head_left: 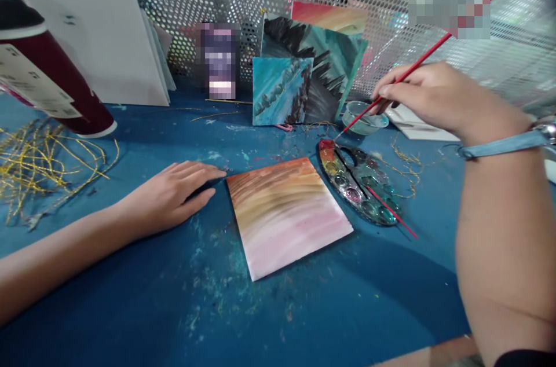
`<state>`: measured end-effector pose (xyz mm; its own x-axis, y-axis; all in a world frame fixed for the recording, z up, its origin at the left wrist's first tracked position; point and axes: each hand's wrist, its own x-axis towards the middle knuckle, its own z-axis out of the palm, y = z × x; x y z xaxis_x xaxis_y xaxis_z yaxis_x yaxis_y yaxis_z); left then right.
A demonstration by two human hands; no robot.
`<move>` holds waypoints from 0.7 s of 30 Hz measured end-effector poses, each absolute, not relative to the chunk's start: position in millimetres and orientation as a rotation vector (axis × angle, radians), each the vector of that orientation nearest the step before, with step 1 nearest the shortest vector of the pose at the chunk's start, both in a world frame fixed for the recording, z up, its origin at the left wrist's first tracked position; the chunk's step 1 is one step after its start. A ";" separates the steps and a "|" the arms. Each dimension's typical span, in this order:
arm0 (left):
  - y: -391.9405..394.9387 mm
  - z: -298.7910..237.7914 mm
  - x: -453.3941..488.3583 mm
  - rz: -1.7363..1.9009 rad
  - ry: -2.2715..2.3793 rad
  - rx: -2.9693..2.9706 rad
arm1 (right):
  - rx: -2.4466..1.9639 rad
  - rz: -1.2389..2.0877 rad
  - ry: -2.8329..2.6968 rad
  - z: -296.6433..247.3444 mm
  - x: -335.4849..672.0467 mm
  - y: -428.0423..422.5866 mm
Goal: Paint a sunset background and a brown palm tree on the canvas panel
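My right hand (434, 98) is shut on a red-handled paintbrush (403, 74), whose tip reaches down to the upper left end of a round watercolour palette (358, 182). A second red brush (388, 210) lies across the palette's lower right side. My left hand (174, 193) rests flat on the table, holding nothing, with its fingertips at the left edge of a square painted card (284, 216). The card shades from orange-brown at the far end to pale pink at the near end. A small glass dish of water (362, 118) stands just beyond the palette.
Several small paintings (299, 72) lean against a perforated metal screen (174, 2) behind the paint-spattered blue table (130, 309). Tangled gold wire (47, 170) lies at the left, below a dark red bottle (65, 77). White boards (87, 25) stand at the back left.
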<state>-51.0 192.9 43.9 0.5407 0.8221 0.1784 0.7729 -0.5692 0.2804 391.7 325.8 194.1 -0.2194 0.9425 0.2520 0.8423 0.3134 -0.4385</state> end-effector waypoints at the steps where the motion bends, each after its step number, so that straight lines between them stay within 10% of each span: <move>1: 192.6 43.5 -51.1 0.441 1.354 2.612 | -1.575 0.270 -2.113 193.3 391.9 326.2; 21: 192.2 36.5 -58.3 0.478 1.332 2.695 | -1.630 0.312 -2.162 189.6 391.1 329.4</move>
<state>-58.3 192.2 36.5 0.5685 0.7885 0.2349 0.7578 -0.6130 0.2235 391.1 329.4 189.6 -0.2299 0.9546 0.1896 0.8620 0.2901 -0.4157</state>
